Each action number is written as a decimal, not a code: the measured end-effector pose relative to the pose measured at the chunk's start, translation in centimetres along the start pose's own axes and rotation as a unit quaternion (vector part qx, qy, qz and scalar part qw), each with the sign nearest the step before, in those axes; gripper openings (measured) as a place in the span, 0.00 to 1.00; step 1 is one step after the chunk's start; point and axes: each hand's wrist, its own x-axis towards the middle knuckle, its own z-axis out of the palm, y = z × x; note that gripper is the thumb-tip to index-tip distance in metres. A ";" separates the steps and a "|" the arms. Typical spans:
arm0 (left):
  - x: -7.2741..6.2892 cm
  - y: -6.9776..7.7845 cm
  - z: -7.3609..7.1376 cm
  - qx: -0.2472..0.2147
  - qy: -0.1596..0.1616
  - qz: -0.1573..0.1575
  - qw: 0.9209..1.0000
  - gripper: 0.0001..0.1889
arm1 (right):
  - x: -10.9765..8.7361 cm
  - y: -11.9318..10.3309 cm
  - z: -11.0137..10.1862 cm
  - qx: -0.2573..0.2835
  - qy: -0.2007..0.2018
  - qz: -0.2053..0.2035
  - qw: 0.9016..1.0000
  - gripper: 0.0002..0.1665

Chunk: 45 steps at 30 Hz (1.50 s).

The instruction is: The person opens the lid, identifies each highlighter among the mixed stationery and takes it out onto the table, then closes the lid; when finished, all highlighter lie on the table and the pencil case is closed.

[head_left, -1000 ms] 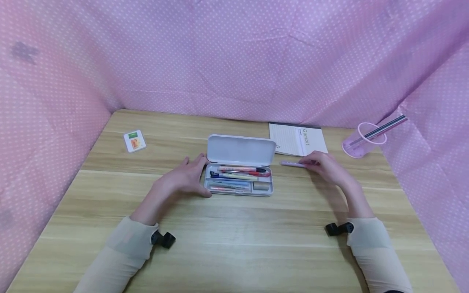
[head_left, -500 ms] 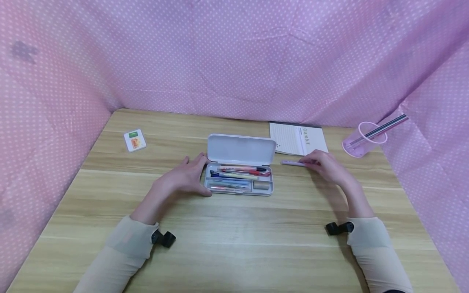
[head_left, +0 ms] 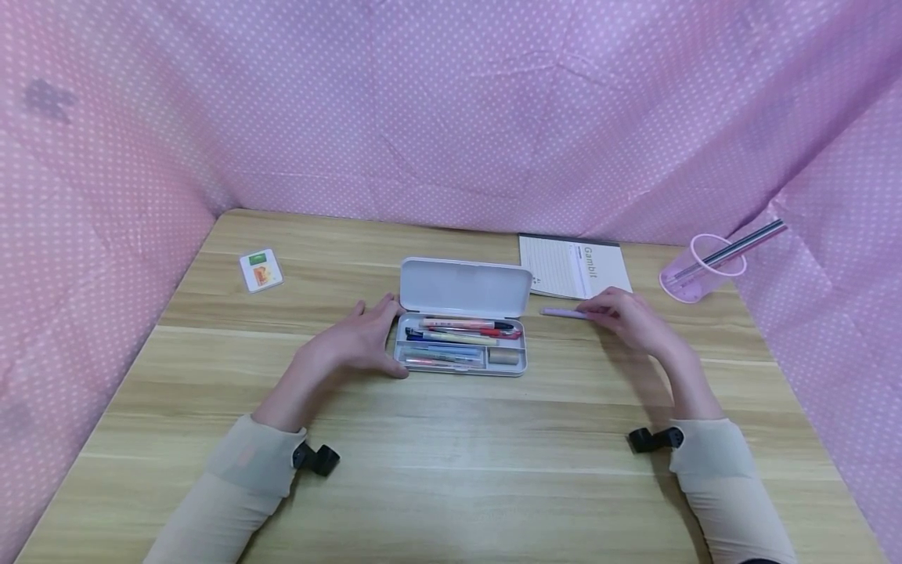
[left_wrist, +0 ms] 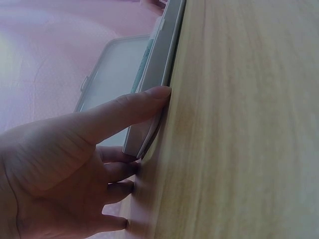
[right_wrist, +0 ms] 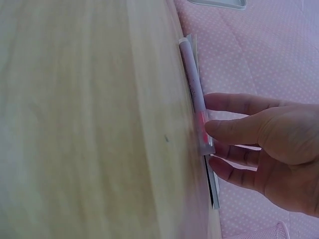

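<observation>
An open white pencil case (head_left: 465,288) lies on the table with its lid raised. Its tray holds several pens (head_left: 458,335) and a small grey-beige block (head_left: 503,356) in the front right compartment. My left hand (head_left: 358,341) grips the case's left end; in the left wrist view the thumb presses the front side (left_wrist: 159,55) and the fingers reach round behind. To the right of the case, my right hand (head_left: 627,321) pinches a lilac marker pen (head_left: 561,313) by its clear cap. A pink tip shows through that cap in the right wrist view, low over the table.
Behind the pen lies a notepad (head_left: 555,270) marked "Gambit". A pink mesh cup (head_left: 680,291) with dark sticks stands at the right. A white square card (head_left: 271,279) with pictures lies at the back left. Pink dotted cloth (head_left: 423,117) surrounds the wooden table (head_left: 451,470).
</observation>
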 end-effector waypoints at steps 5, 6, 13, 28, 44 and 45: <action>0.0 0.1 -0.1 0.001 -0.004 -0.003 1.000 0.52 | -0.2 -0.1 -0.3 0.003 0.003 0.006 1.000 0.15; 0.0 0.1 -0.1 0.001 -0.004 -0.003 1.000 0.52 | -0.2 -0.1 -0.3 0.002 0.004 0.006 1.000 0.15; 0.0 0.2 -0.1 -0.001 -0.003 -0.001 1.000 0.51 | -0.2 -0.8 -0.7 0.008 0.051 -0.009 0.999 0.15; 0.0 -0.2 -0.1 0.006 0.007 -0.004 1.000 0.53 | 2.9 -8.0 0.9 0.108 0.168 -0.081 0.977 0.11; 0.2 -0.1 0.1 -0.001 0.009 0.004 1.000 0.52 | 5.7 -13.8 4.4 0.117 -0.011 -0.100 0.988 0.20; 0.2 -0.1 0.1 -0.001 0.009 0.004 1.000 0.52 | 5.7 -13.9 4.5 0.107 -0.016 -0.102 0.989 0.20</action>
